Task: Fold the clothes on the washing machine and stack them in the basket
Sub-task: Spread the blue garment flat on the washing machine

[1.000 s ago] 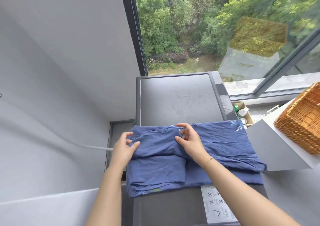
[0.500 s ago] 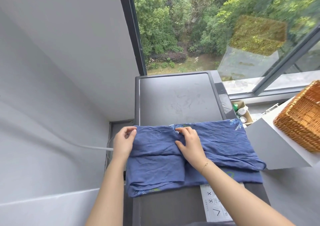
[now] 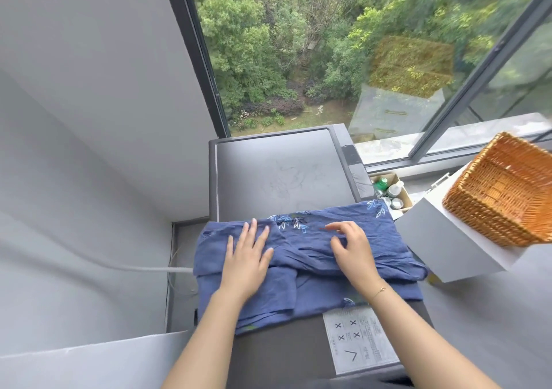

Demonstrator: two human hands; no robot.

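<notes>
A blue garment with white leaf embroidery lies partly folded across the near half of the dark grey washing machine. My left hand lies flat on the left part of the cloth with straight fingers. My right hand rests on the middle of the cloth, fingers loosely bent and spread, gripping nothing. A wicker basket stands empty on a white stand to the right.
A white stand carries the basket at the right. Behind it a small cardboard box holds bottles. A grey wall is on the left, a large window behind. A white label sits on the machine's near edge.
Both hands let go of the garment's far edge after laying the fold down. They now lie on top of the cloth, the left one flat.
</notes>
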